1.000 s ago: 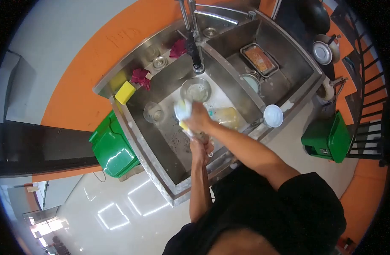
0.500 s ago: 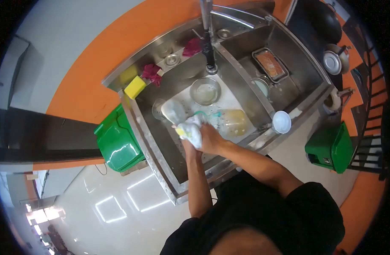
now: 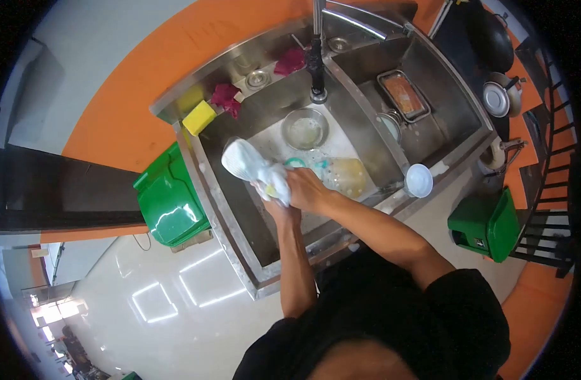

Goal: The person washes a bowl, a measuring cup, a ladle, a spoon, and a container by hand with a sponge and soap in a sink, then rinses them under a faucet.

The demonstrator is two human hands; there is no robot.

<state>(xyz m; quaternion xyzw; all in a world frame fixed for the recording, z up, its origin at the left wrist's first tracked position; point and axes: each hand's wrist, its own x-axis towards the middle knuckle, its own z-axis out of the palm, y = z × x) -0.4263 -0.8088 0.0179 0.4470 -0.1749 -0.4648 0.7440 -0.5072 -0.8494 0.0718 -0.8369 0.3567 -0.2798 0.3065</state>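
Over the left basin of the steel sink (image 3: 231, 221), both hands are closed round a white, foam-covered item (image 3: 241, 159) whose rounded end points up and left. My left hand (image 3: 279, 209) grips its lower end, where a bit of yellow shows through the suds. My right hand (image 3: 305, 190) is wrapped round the same foamy part from the right, its fingertips partly hidden. Just beyond the hands a round metal bowl (image 3: 305, 129) with cloudy liquid rests in the basin. A yellowish transparent container (image 3: 348, 178) lies to the right of them.
A yellow sponge (image 3: 199, 118) and dark red cloths (image 3: 226, 99) lie on the sink's back ledge. The faucet (image 3: 317, 69) stands at centre. The right basin holds a metal tray (image 3: 404, 95). A white bowl (image 3: 419, 181) sits on the front rim. Green bins (image 3: 173, 199) flank the sink.
The white item has swung up and left, and its rounded end now shows more clearly. Both hands have shifted slightly left and stay closed round it.
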